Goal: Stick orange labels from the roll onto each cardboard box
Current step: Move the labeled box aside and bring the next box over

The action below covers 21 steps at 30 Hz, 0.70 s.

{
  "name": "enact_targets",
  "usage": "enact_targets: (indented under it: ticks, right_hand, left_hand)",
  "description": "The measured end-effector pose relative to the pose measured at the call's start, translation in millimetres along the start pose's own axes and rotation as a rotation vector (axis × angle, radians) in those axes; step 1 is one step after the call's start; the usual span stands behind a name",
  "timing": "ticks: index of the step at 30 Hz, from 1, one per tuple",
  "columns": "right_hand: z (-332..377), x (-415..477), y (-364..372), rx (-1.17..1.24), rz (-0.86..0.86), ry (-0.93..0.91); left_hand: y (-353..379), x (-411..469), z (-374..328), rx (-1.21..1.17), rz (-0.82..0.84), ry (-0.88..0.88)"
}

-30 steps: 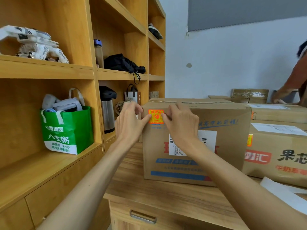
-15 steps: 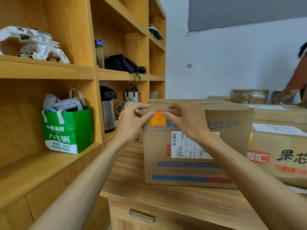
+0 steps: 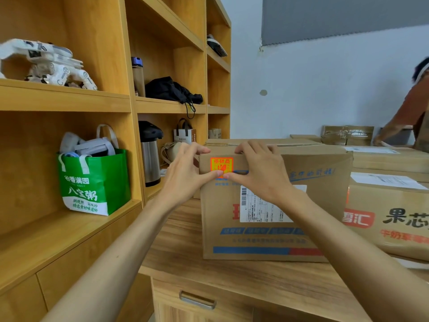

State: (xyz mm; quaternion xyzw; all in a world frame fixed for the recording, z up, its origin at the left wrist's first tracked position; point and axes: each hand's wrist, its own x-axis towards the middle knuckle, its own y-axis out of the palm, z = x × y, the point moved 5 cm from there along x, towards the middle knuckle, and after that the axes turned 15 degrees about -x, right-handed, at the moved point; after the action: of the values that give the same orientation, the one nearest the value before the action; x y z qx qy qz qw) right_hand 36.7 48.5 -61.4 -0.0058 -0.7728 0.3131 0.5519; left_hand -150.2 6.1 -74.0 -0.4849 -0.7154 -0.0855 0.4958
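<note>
desk (image 3: 232,282) holds box (image 3: 320,205); fingers (image 3: 214,175) frame its orange label (image 3: 221,165).

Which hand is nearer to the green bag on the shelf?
Left. The left hand grips the cardboard box at its upper left corner, right of the green bag; the right hand grips the box's top edge farther right.
</note>
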Motion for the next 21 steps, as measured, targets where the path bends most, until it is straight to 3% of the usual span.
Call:
enact_targets:
  ticks: [4,11,21]
  right_hand:
    - [3,0,3,-0.054,-0.026,-0.007]
    - [-4,-2,4,0.017,-0.005,-0.077]
    - [-6,6,3,0.117,-0.013,0.03]
  left_hand:
    - [3,-1,0,0.071,-0.015,0.035]
    - [-1,0,7,0.034,0.1,0.074]
    - [-5,9,2,-0.057,0.092,0.026]
